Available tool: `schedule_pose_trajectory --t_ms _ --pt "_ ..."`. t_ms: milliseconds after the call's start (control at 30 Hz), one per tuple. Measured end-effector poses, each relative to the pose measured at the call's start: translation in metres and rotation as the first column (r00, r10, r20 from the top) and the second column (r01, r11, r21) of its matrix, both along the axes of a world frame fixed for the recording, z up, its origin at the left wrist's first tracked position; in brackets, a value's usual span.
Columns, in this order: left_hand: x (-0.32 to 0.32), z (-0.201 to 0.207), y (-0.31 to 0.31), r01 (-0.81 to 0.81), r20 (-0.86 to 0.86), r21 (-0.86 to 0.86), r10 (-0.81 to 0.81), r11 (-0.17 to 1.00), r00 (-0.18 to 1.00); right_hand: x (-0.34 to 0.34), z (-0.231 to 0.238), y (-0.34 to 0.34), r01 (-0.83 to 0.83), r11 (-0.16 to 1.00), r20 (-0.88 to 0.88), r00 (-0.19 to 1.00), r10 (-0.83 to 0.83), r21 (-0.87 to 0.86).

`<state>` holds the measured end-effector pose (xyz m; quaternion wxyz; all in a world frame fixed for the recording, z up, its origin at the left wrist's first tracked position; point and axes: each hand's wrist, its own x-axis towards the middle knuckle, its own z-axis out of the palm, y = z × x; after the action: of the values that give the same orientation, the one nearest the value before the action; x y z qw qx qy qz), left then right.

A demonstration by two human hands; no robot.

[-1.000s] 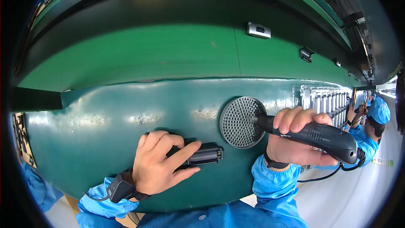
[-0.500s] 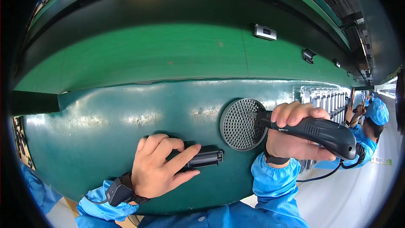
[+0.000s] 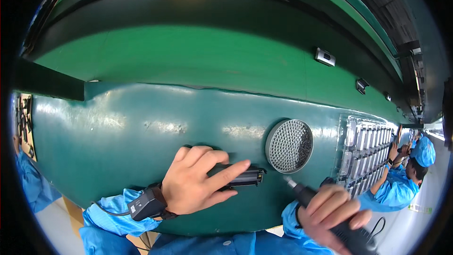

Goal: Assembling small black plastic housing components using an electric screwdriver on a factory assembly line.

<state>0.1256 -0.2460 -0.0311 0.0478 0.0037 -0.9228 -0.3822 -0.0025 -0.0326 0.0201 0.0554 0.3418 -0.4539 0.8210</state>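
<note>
My left hand (image 3: pixel 193 182) is closed around a long, dark plastic housing (image 3: pixel 247 177) that lies on the bench. The index finger rests along its top and the thumb is at its near side; the palm hides the left end. My right hand (image 3: pixel 328 215) grips a black electric screwdriver (image 3: pixel 304 194), its tip pointing up and to the left. That tip is just below a round grey dish (image 3: pixel 270 158) with a studded, grid-like floor. Small dark screws (image 3: pixel 304 145) gather at the dish's right side. Whether a screw sits on the tip I cannot tell.
A clear tray (image 3: pixel 347 153) holds rows of silvery parts on the right, near a co-worker in a blue cap (image 3: pixel 422 151). Along the green conveyor belt (image 3: pixel 188 56) lie a silver-and-black device (image 3: pixel 325 57) and a dark part (image 3: pixel 362 86). Another person's blue sleeve (image 3: pixel 35 170) shows at far left.
The screwdriver has come away from over the dish toward me, its tip now free of the screws. My left hand stays on the housing. The view has shifted, and the belt items appear farther right.
</note>
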Motion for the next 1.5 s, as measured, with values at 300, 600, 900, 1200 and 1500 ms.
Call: schedule_pose_trajectory --t_ms 300,600,900,1200,1500 --pt "-0.001 -0.004 0.001 0.038 -0.04 -0.04 -0.04 0.998 0.998 0.004 0.001 -0.013 -0.313 0.921 0.133 0.948 0.289 0.233" --pt "-0.002 -0.005 0.0 0.061 -0.016 -0.028 -0.061 0.998 0.998 0.002 -0.008 -0.014 -0.306 0.893 0.122 0.952 0.281 0.33" --pt "-0.009 -0.009 0.006 0.014 -0.056 -0.015 -0.015 1.0 0.998 -0.006 -0.032 -0.027 -0.259 0.937 0.031 0.965 0.259 0.234" --pt "-0.005 -0.008 0.008 0.008 -0.054 -0.05 -0.011 0.999 0.998 0.004 -0.031 -0.031 -0.229 0.967 0.147 0.966 0.212 0.113" --pt "-0.001 0.003 0.003 0.035 -0.021 -0.006 -0.035 0.999 0.999 -0.061 -0.018 -0.018 -0.015 1.0 0.108 0.994 0.016 -0.011"
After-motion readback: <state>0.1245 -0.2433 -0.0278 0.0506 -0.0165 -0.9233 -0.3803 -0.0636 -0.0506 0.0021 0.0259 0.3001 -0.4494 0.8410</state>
